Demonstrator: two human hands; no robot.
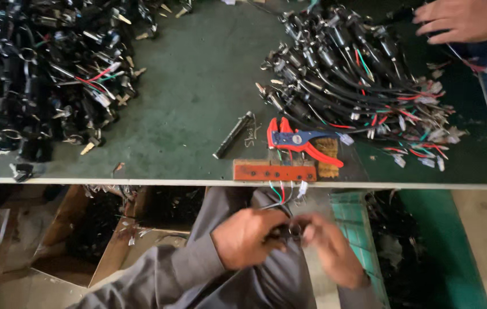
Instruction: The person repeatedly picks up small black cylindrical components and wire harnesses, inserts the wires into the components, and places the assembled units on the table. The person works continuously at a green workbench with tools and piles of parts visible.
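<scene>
- The left hand (247, 237) and the right hand (328, 247) meet below the table edge, over the lap; both are clenched on a small black switch part (287, 232) with thin coloured wires (282, 193) rising from it toward the table; the part is mostly hidden by the fingers, so its exact shape cannot be told.
- The wires run up past the brown wooden block (274, 170) at the edge of the green table (197, 86); a pull from the hands could snag them there and strain the thin leads.
- The part is held over open lap and floor clutter; a slip could drop it among the scraps below, where it would be hard to find.
- The red and blue wire stripper (300, 143) lies just behind the block, near the edge; a tug on the wires could drag it off.
- The bundle of finished black parts (346, 68) fans out to the right, its loose ends close to the stripper; tangling is likely.
- Another person's hand (461, 20) rests at the far right corner, near that bundle; a bump could shift it.
</scene>
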